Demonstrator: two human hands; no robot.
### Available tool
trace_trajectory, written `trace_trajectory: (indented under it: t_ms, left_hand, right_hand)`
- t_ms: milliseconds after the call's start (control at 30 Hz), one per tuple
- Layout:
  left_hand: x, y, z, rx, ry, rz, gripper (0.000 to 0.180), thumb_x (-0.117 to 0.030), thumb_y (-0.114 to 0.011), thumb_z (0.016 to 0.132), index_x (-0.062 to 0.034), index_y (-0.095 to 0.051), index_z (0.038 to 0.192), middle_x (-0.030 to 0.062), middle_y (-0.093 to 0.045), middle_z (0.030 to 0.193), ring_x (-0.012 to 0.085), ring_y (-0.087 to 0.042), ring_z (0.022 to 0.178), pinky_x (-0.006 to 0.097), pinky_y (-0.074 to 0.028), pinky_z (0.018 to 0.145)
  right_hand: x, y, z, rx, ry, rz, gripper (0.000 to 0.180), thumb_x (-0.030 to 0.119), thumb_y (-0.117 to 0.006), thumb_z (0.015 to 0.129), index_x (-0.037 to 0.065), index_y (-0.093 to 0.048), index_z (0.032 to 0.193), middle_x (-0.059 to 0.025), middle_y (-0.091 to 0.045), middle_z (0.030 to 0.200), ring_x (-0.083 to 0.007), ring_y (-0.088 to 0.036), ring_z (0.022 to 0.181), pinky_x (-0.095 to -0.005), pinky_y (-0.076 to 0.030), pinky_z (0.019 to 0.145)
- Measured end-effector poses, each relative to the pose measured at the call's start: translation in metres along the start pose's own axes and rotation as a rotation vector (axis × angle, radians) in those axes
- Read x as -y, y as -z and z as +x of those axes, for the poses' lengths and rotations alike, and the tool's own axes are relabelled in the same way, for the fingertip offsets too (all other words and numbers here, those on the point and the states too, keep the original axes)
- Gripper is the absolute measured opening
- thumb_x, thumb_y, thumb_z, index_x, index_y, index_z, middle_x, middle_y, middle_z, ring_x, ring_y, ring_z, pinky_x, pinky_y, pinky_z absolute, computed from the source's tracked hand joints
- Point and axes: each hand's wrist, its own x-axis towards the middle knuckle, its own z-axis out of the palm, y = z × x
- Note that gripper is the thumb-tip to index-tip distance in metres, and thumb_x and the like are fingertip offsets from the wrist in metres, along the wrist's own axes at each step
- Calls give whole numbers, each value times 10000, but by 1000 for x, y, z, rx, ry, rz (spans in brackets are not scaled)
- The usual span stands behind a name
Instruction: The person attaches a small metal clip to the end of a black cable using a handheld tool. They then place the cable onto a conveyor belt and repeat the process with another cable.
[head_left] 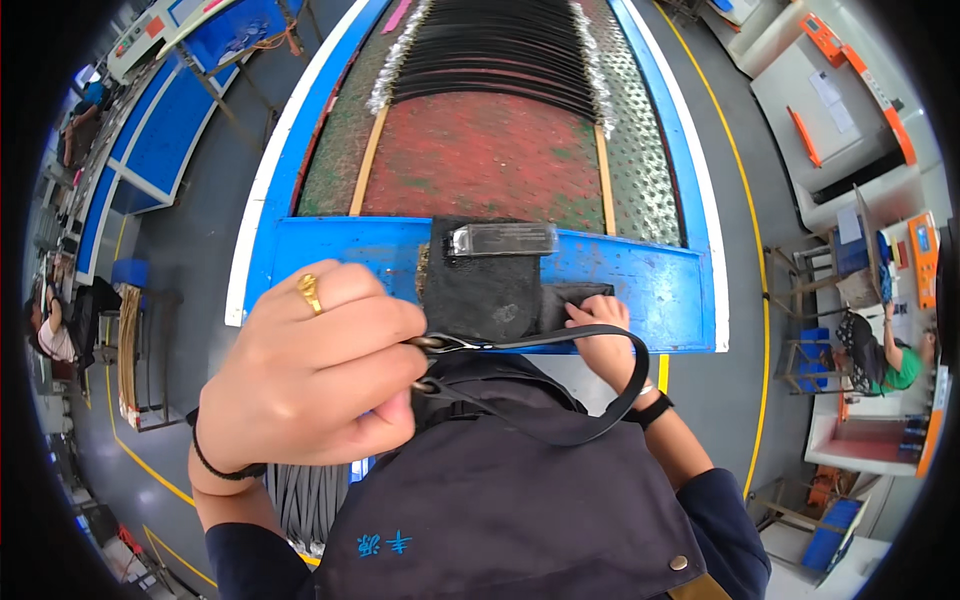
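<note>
My left hand (320,370), with a gold ring, is closed in front of the blue table edge. Its fingers pinch the two ends of a narrow black strap (615,415), where brownish metal pieces show. The strap hangs from there in a loop that curves out to the right. Farther right, my right hand (605,335) has its fingers bent onto a folded black cloth (565,308) at the table edge. The strap's bend passes in front of this hand. Beside the cloth lies a worn black pad (480,295), with a clear plastic case (505,240) on its far part.
Beyond the blue edge (650,290), many black straps (490,60) with plastic-wrapped ends lie across two wooden strips (368,165) on a red-green surface. Dark straps (308,505) hang at lower left. A dark apron (510,500) covers my front. Other people sit at both sides.
</note>
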Motion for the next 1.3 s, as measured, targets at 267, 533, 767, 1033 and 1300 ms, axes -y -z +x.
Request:
trace_trajectory:
  t_ms: [267,533,767,1033,1300]
  left_hand:
    - [-3,-1,4,69,-31,-50,225,7,-571,443,-55,-576,659,57,-568,749,216,-524,620,314,-422,546]
    - [-4,0,3,37,-24,-132,207,20,-587,465,-48,-574,660,54,-567,748,212,-513,617,313,-423,551]
    - [-1,-2,-2,9,-21,-159,201,24,-602,478,-52,-571,661,46,-557,750,207,-499,610,307,-413,539]
    - [1,-1,-2,10,-25,-161,201,26,-606,470,-59,-570,650,43,-557,745,202,-503,610,304,-410,533]
    - [3,-2,-2,15,-22,-183,209,29,-602,467,-58,-576,655,49,-560,741,206,-507,612,303,-410,535]
  right_hand:
    - [63,177,63,35,167,807,275,172,-531,887,16,-631,1090,-118,-570,915,-256,-553,855,-344,-442,762]
    - [103,200,81,141,645,724,374,208,-575,842,37,-595,1174,-85,-523,957,-248,-509,899,-410,-382,869]
    - [109,197,85,167,654,703,362,205,-571,843,47,-605,1166,-84,-527,954,-247,-516,907,-418,-384,884]
    - [112,196,86,126,676,627,375,239,-585,828,59,-618,1154,-71,-534,936,-248,-530,896,-437,-385,877]
    - [109,196,84,108,666,569,380,251,-591,817,66,-626,1147,-62,-536,927,-246,-532,899,-445,-383,888]
